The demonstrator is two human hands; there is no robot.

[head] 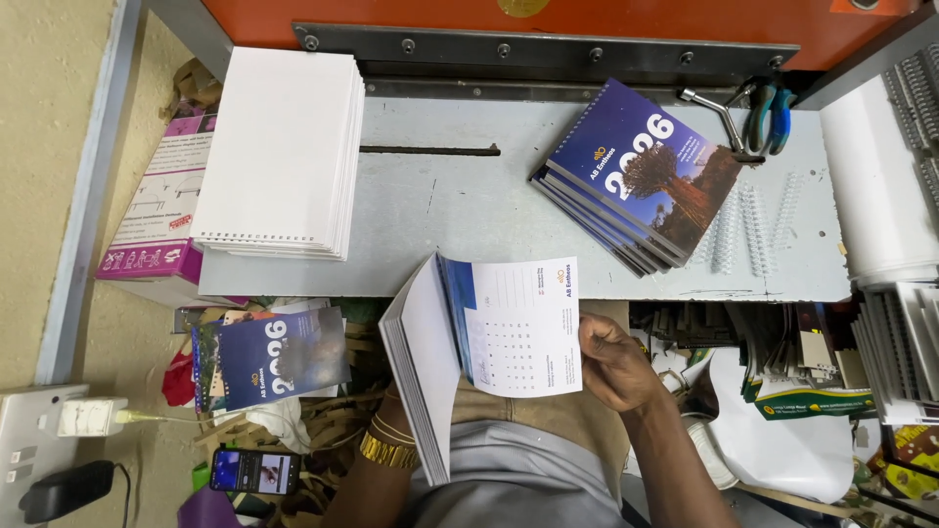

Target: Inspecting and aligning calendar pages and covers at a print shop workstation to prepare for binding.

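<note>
2 hands, 1 white stack, 1 bound calendar pile, 1 pliers, 1 phone.

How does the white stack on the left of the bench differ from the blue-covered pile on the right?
The white stack shows blank white sheets; the blue-covered pile shows dark blue picture covers. The white stack sits square to the bench; the blue pile lies angled and fanned. The white stack has punched holes along its near edge but no wire; the blue pile looks wire-bound. Both rest untouched.
</note>
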